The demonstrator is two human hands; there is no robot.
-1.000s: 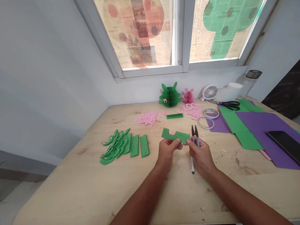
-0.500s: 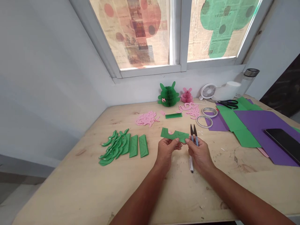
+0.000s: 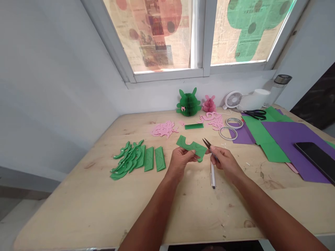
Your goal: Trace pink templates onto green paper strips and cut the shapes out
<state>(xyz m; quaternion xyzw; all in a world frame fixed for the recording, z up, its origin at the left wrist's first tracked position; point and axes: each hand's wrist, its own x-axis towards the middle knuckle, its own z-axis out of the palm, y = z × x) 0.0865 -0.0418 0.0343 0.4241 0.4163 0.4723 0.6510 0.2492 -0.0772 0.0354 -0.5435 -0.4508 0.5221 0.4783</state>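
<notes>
My left hand (image 3: 182, 160) pinches a strip of green paper (image 3: 199, 149) that has a rounded notch cut in its upper edge and drawn curved lines. Just right of the paper, my right hand (image 3: 222, 160) is closed around small thread snips (image 3: 207, 142), their dark pointed blades aimed up and left, apart from the paper. A white pen (image 3: 212, 176) lies on the table below the snips. To the left are two green rectangles (image 3: 159, 159) with drawn curves, beside a pile of cut green pieces (image 3: 128, 162).
Pink paper scraps (image 3: 164, 129) and a folded green strip (image 3: 194, 126) lie farther back. Behind them stand green (image 3: 188, 106) and pink (image 3: 209, 104) paper figures. Tape rolls (image 3: 228, 133), black scissors (image 3: 253, 114), purple sheets (image 3: 293, 139) and a phone (image 3: 315, 157) are at right.
My right hand has left the paper's right end and picked up the snips from the table. The green paper now tilts down to the right in my left hand.
</notes>
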